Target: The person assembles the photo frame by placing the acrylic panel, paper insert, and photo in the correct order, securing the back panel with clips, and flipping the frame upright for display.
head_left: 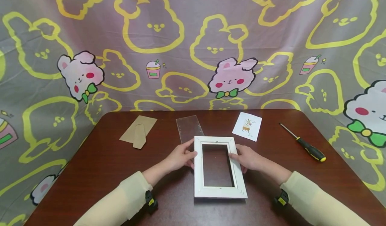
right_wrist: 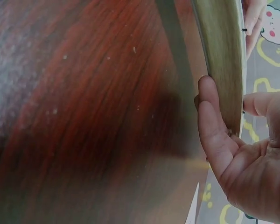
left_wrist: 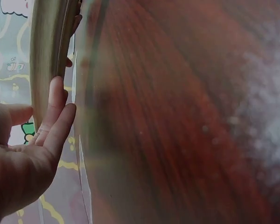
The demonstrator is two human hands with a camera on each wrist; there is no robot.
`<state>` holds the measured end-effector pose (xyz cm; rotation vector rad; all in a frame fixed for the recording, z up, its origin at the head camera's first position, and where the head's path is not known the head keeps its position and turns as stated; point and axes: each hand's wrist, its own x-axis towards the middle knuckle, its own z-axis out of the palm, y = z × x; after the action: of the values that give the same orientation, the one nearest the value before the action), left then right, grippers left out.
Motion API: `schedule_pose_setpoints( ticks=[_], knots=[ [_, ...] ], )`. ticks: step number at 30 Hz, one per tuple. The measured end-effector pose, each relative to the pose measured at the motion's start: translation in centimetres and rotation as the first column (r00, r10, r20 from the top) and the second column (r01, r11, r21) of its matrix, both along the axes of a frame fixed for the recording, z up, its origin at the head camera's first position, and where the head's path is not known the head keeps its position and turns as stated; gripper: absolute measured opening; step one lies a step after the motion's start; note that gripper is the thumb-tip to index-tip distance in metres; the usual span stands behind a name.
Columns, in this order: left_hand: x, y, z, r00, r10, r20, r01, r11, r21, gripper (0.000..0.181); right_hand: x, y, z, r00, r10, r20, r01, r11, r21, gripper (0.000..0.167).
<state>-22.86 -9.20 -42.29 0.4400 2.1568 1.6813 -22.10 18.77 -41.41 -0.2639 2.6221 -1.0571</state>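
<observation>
White frame (head_left: 198,169) gripped by fingers (right_wrist: 214,135), tabletop (head_left: 217,165) showing through.

A grey curtain (head_left: 193,5) printed with bow-tied rabbits (head_left: 232,77) and pink cups (head_left: 153,70) hangs behind a reddish-brown table (head_left: 90,172)

The frame (head_left: 198,167) is over the near middle of the surface (head_left: 90,169), between the left hand (head_left: 182,155) at its left side and the right hand (head_left: 248,157) at its right side. Behind it, from left to right on the surface, lie the backing board (head_left: 129,130), the sheet (head_left: 189,127), whose near end the frame partly hides, the card (head_left: 247,126) and, farthest right, the screwdriver (head_left: 310,149). A cloth (head_left: 169,62) hangs behind the surface and along both sides.
</observation>
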Motion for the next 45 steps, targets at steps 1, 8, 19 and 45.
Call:
schedule_pose_setpoints(
  ticks=[1,8,19,45],
  knots=[
    [-0.1,0.1,-0.1,1.000,0.000,0.001,0.000,1.000,-0.003,0.063,0.0,0.0,-0.1,1.000,0.005,-0.002,-0.005,1.000,0.003,0.033],
    [-0.1,0.5,-0.7,0.999,-0.019,0.031,0.020,1.000,-0.023,0.065,-0.3,0.2,-0.5,1.000,0.023,-0.008,-0.023,0.999,0.027,0.034],
    [-0.2,0.6,-1.0,0.999,-0.047,0.010,0.048,0.996,-0.071,0.067,-0.6,0.3,-0.6,0.999,0.044,-0.006,-0.043,0.998,0.056,0.034],
    [0.9,0.6,-0.4,0.987,-0.112,-0.116,0.070,0.947,-0.315,0.070,0.1,0.0,-0.6,0.998,0.057,0.001,-0.057,0.995,0.086,0.051]
  ],
)
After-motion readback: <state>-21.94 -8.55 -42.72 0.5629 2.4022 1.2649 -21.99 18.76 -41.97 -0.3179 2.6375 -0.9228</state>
